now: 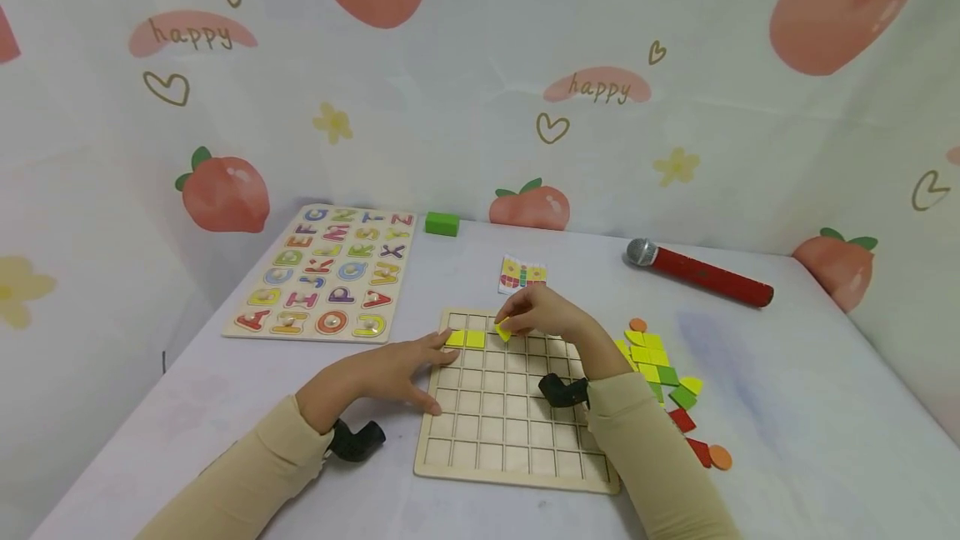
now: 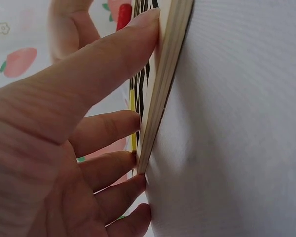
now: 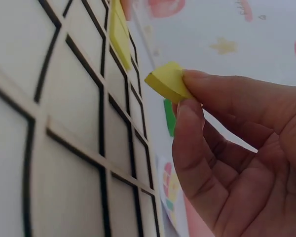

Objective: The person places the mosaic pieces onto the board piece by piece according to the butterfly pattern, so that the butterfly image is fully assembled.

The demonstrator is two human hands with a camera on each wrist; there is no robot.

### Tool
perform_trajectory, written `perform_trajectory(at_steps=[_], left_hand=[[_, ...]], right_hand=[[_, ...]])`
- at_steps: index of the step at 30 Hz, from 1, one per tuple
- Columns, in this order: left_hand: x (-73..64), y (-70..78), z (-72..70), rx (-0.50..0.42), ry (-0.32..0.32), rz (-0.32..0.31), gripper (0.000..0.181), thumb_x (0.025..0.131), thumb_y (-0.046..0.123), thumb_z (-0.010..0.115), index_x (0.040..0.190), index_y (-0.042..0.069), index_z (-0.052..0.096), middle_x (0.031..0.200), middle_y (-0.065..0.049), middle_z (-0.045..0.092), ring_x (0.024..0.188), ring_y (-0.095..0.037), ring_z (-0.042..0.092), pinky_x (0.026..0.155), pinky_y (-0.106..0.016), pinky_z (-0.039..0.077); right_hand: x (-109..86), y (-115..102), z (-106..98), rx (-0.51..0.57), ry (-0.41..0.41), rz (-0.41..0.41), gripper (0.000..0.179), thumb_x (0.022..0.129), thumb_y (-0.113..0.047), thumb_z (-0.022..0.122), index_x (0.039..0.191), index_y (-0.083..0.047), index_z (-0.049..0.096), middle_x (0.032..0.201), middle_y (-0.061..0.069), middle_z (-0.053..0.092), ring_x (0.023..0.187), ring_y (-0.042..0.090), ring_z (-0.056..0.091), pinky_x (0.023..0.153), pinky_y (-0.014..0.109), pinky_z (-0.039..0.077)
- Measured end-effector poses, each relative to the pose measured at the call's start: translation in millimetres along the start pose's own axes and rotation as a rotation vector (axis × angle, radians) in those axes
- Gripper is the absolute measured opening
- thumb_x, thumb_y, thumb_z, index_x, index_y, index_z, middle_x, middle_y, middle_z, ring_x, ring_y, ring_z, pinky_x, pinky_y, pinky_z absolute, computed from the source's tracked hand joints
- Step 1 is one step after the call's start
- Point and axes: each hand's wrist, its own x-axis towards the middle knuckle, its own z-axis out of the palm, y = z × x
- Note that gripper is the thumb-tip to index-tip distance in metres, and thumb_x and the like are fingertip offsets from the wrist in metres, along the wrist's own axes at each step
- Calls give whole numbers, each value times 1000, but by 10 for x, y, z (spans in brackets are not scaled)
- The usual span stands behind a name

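A wooden grid board (image 1: 491, 432) lies flat on the table, with two yellow square tiles (image 1: 475, 339) side by side in its second row from the far edge. My right hand (image 1: 546, 315) pinches a yellow tile (image 3: 168, 81) with a curved edge between thumb and forefinger, over the board just right of those squares. Along the board's left edge rests my left hand (image 1: 393, 369), its fingers extended. In the left wrist view the thumb (image 2: 123, 52) lies on the board's rim and the other fingertips touch near its side.
Yellow, green, red and orange tiles (image 1: 648, 354) lie right of the board, partly behind my right arm. A small picture card (image 1: 517, 273) sits beyond it. An alphabet puzzle board (image 1: 322, 273) is at left, a green block (image 1: 442, 224) at the back, a red microphone (image 1: 705, 273) at right.
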Motion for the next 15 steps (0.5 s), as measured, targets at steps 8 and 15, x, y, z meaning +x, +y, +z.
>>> perform_trajectory(at_steps=[8,15], left_hand=[[8,0,-3,6,-11,1,80,74,42,75,142,18,41,158,-4,12,145,-24,13,116,-44,22],[6,-9,-5,1,-6,8,80,73,43,75,141,17,42,158,-5,13,145,-25,13,116,-46,23]], right_hand=[[89,28,143,-67,16,1,12,81,-5,69,89,3,67,74,2,61,61,10,50,56,20,46],[111,51,200,-63,35,-6,13,77,-3,74,85,2,65,74,2,62,65,9,53,60,20,46]])
